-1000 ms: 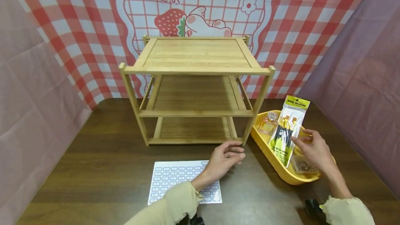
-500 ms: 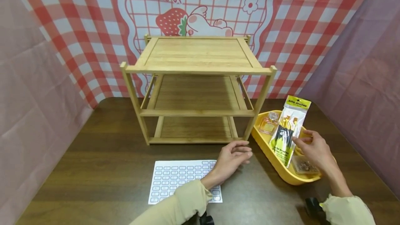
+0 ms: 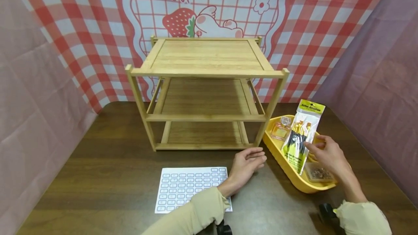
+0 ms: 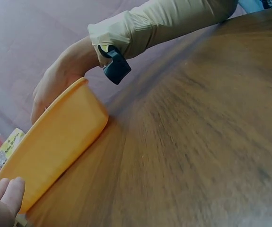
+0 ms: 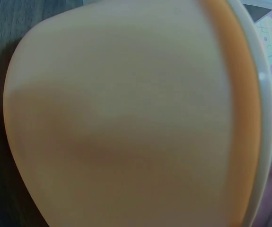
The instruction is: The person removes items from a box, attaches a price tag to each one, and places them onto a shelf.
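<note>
Our right hand (image 3: 331,157) has thumb and fingers spread; our left hand (image 3: 245,166) bends loosely.
Left of the right grip we see the wooden shelf (image 3: 209,55), beneath it the yellow basket (image 4: 60,146); at its thumb, the brush packet (image 3: 295,144) leans tilted in that basket, whether touched we cannot tell. Beyond sits a perfume bottle (image 3: 280,130).

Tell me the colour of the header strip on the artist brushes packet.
The header strip is yellow with dark lettering; the head view shows it best.
</note>
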The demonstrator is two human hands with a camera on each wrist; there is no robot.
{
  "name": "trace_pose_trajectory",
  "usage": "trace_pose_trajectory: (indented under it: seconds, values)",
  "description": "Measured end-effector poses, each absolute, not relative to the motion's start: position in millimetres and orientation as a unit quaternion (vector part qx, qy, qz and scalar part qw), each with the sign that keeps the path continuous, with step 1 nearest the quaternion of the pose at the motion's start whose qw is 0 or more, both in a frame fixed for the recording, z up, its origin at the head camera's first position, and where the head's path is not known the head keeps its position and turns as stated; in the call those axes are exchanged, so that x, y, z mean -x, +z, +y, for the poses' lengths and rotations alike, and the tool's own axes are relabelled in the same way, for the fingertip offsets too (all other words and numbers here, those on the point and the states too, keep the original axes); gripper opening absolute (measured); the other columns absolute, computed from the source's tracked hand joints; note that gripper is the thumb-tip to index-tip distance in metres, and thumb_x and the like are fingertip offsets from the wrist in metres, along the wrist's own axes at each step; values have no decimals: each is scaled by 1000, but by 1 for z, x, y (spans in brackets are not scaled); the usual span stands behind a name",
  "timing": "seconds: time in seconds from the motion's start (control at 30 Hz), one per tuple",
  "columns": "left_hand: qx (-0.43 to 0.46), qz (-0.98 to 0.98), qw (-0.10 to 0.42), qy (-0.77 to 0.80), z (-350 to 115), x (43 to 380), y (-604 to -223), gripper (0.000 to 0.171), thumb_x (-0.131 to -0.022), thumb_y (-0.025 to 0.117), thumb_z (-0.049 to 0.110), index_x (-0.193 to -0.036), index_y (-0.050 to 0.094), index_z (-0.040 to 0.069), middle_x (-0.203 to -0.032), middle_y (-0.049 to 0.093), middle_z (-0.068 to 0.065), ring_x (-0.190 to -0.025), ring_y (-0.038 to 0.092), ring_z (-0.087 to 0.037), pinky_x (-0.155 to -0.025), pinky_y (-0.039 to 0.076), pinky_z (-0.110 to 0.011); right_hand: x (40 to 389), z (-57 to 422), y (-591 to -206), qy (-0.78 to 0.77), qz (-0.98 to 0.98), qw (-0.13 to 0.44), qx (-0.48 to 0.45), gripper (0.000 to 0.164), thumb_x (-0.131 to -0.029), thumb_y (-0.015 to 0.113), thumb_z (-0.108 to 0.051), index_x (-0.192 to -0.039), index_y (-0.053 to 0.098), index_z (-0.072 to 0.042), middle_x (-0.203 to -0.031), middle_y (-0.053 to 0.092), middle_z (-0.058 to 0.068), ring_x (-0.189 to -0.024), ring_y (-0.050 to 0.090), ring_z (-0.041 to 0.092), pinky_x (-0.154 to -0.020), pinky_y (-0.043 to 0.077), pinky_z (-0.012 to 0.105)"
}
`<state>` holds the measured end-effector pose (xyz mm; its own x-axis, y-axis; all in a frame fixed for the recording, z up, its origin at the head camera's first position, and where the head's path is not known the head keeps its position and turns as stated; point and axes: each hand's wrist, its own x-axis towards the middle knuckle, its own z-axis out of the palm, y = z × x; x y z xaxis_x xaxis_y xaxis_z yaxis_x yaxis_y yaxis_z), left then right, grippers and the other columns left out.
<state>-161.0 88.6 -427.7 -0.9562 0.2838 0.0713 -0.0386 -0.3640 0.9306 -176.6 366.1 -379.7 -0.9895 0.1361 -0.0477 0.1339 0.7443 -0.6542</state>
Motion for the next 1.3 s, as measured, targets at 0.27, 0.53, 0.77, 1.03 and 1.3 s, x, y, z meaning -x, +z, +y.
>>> trace_pose_trajectory:
  seconds: [0.27, 0.53, 0.77, 1.03, 1.3]
  values:
    - [-100, 533, 106, 833, 97, 158, -428, 37, -94, 66, -8, -129, 60, -15, -120, 68, -26, -102, 70, -28, -89, 60, -39, 180, 365, -380, 376, -924, -11, 74, 84, -107, 56, -37, -146, 19, 27, -131, 46, 50, -105, 66, 48, -72, 62, 36]
    - [-95, 514, 117, 845, 105, 158, -431, 36, -93, 64, -11, -128, 59, -16, -113, 70, -26, -100, 70, -32, -81, 61, -31, 181, 365, -379, 398, -913, -26, 81, 84, -108, 54, -37, -147, 16, 26, -134, 44, 49, -105, 66, 47, -74, 63, 38]
    - [-73, 505, 135, 849, 111, 158, -435, 34, -93, 66, -10, -127, 61, -14, -112, 70, -25, -103, 70, -37, -80, 61, -29, 182, 366, -380, 402, -912, -29, 79, 83, -107, 55, -37, -146, 19, 27, -132, 45, 48, -103, 67, 44, -74, 63, 39]
    - [-70, 495, 137, 855, 118, 158, -435, 33, -92, 64, -12, -124, 60, -14, -109, 70, -22, -103, 69, -36, -81, 61, -30, 184, 366, -382, 411, -908, -33, 69, 75, -108, 54, -34, -144, 25, 26, -128, 50, 45, -97, 68, 34, -72, 62, 34]
    - [-72, 486, 133, 861, 122, 158, -433, 32, -91, 65, -13, -123, 60, -13, -105, 69, -20, -95, 70, -26, -84, 61, -33, 185, 367, -383, 423, -903, -38, 68, 74, -109, 53, -32, -143, 24, 27, -126, 51, 43, -91, 69, 26, -72, 62, 36]
